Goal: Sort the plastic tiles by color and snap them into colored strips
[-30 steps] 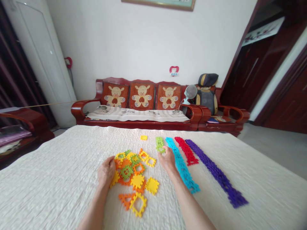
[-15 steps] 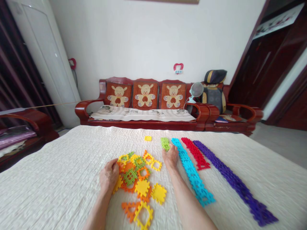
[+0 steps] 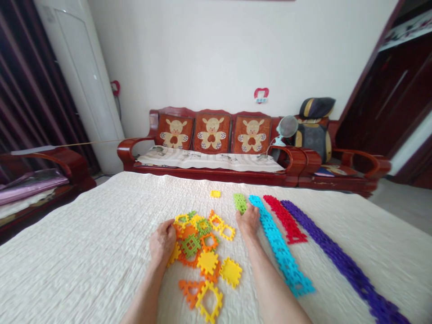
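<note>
At the left edge of a loose pile of plastic interlocking tiles, my left hand [image 3: 163, 240] is closed with its fingers curled in. Its fingertips touch the pile by a yellow tile [image 3: 181, 219]; what they grip, if anything, is hidden. My right hand [image 3: 249, 220] is closed on the near end of a short strip of green interlocking tiles [image 3: 240, 202] lying flat. The pile holds orange tiles [image 3: 209, 242], green tiles [image 3: 191, 245] and yellow tiles [image 3: 231, 272], some overlapping. Just right of my right hand runs a long blue tile strip [image 3: 272, 230].
Further right lie a red tile strip [image 3: 285, 219] and a long purple tile strip [image 3: 334, 252]. One small yellow tile [image 3: 215, 194] sits apart near the far edge. A quilted cream cover [image 3: 111, 243] spreads over the table. Beyond stands a wooden sofa [image 3: 205, 174].
The whole scene has shifted rightward in the picture as my head turned slightly left. Both hands stay at about the same places by the pile and the green strip.
</note>
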### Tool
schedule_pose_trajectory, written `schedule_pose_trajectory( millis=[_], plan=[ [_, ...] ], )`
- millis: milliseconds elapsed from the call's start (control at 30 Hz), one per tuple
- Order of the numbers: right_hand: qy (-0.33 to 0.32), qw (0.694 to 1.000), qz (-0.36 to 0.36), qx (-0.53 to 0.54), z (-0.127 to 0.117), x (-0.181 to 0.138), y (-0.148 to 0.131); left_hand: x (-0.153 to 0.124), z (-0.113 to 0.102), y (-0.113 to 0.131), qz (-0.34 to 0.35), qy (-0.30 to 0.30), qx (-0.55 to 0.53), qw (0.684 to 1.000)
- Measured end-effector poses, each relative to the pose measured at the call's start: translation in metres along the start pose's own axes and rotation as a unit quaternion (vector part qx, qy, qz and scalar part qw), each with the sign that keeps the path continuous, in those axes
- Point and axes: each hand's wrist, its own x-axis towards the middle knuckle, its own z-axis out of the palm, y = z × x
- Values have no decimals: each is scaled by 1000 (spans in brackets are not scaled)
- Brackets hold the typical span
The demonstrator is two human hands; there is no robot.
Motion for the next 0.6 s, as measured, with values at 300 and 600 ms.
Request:
schedule_pose_trajectory(
  millis=[300, 600],
  plan=[
    [1, 956, -191, 222, -12, -12, -22, 2, 1, 1, -5, 10, -20, 1000],
    [-233, 877, -357, 224, -23, -49, -63, 1, 4, 0, 2, 13, -20, 1000]
  ],
)
